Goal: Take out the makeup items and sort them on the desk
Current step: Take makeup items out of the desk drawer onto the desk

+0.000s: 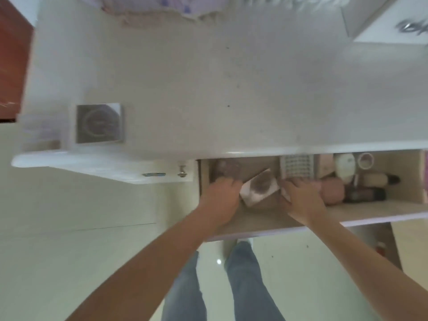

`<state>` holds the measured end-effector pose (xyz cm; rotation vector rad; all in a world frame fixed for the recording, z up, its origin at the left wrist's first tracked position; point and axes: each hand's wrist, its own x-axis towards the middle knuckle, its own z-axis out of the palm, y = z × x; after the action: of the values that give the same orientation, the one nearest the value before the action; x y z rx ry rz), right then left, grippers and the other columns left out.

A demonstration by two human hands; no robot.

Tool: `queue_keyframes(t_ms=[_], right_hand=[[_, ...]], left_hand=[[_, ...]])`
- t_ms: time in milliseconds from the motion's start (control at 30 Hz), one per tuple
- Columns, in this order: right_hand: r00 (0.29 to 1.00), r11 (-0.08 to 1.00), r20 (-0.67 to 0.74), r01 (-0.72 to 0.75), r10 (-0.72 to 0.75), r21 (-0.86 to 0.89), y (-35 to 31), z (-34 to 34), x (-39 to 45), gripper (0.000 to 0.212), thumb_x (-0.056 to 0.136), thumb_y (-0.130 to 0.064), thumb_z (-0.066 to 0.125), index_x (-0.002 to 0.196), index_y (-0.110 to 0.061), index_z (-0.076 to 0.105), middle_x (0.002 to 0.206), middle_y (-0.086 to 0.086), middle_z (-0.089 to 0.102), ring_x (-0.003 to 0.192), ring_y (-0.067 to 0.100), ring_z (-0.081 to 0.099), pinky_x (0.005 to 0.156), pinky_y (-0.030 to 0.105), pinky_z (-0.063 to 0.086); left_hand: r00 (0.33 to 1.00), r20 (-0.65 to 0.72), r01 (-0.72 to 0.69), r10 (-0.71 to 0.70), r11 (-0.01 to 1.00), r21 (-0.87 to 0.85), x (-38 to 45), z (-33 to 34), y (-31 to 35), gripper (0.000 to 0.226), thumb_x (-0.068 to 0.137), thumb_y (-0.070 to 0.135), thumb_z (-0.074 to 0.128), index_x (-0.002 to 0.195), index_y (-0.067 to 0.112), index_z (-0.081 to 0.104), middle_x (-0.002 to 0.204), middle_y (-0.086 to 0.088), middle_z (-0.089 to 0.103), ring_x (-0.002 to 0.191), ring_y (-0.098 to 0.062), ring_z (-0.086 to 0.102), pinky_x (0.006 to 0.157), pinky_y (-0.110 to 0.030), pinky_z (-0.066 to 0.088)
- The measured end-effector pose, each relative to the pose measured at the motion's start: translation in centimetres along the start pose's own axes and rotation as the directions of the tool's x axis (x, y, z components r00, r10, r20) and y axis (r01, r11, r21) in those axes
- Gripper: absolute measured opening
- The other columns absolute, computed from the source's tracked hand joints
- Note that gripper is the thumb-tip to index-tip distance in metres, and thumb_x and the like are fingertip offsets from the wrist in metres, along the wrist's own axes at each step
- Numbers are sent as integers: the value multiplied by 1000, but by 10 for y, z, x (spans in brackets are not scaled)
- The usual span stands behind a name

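An open drawer (266,224) below the white desk (208,89) holds the makeup items. Both my hands are inside it. My left hand (221,196) curls its fingers at the left end of a tilted white case with a dark round centre (259,188). A round brownish item (227,170) lies just beyond that hand. My right hand (301,198) is curled over a small white item (286,194), mostly hidden by the fingers. To the right lie a grid-patterned palette (296,167), a pink box (325,165), a white oval piece (345,169), a round jar (366,159), a pink pouch (333,189) and dark bottles (366,193). The view is blurred.
A square silver-grey box (99,122) sits on the desk's left part. A white box with a logo (393,24) stands at the far right, crumpled cloth (162,8) at the far edge. Red-brown furniture (11,54) borders the left. My legs stand on pale floor below the drawer.
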<state>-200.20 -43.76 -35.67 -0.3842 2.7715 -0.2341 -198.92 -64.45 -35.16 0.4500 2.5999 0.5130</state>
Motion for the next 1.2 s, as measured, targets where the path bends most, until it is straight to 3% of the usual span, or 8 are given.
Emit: queue_keyframes(t_ms=[133,233,333,500,633,733,867,1200], right_hand=[[897,913,166,-405,409,-60,43,0,15,47,87,-29,52,128,-8,43,132,18,41,119,37,41,95,40,38],[889,895,102,-444,447,-44,56,-1,32,71,82,-44,59,136,-9,28,142,20,26,129,37,32,102,45,35],[861,862,141,-501,488,78,69,2,41,90,75,-54,62,140,-12,17,149,20,11,136,39,19,108,48,25],[845,819,208,-531,493,217,77,10,40,110,66,-60,67,145,-15,6,153,17,-6,141,36,3,112,49,19],[828,822,247,-547,503,158,71,11,47,109,68,-55,67,146,-20,-1,153,18,-11,139,42,2,113,51,17],[845,861,268,-501,463,91,70,12,43,98,70,-49,66,145,-24,7,153,16,-7,137,44,7,111,49,17],[944,980,263,-201,197,-15,59,3,31,91,73,-39,64,145,-25,11,150,16,9,136,43,11,113,47,11],[917,962,318,269,-240,-50,8,-36,4,99,68,-47,68,144,-33,6,148,4,6,134,30,13,114,41,9]], left_hand=[[972,171,148,-160,986,81,58,37,61,62,65,37,76,118,12,55,111,-13,57,103,-27,56,75,-32,50],[981,-31,191,-190,948,255,92,69,76,53,30,37,77,79,17,74,70,-4,67,71,-24,55,47,-21,46],[973,-151,217,-177,925,312,104,76,83,44,52,29,50,90,14,66,67,-6,65,73,-23,40,48,-23,46],[980,-103,197,-172,915,353,96,81,66,86,15,38,84,95,8,70,72,-12,64,61,-27,60,50,-27,50],[960,-55,280,-276,912,301,75,53,69,83,70,49,68,137,8,38,125,-20,45,111,-33,43,90,-38,44],[948,-48,314,-313,912,264,56,48,74,75,84,42,55,144,14,20,140,-14,32,126,-33,36,104,-41,34],[975,-189,168,-115,941,294,38,35,59,90,32,41,84,111,15,50,96,-10,68,78,-27,67,62,-33,56],[941,-325,1,97,957,290,-32,-17,5,77,45,28,80,112,11,46,96,-19,67,79,-35,65,64,-38,55]])
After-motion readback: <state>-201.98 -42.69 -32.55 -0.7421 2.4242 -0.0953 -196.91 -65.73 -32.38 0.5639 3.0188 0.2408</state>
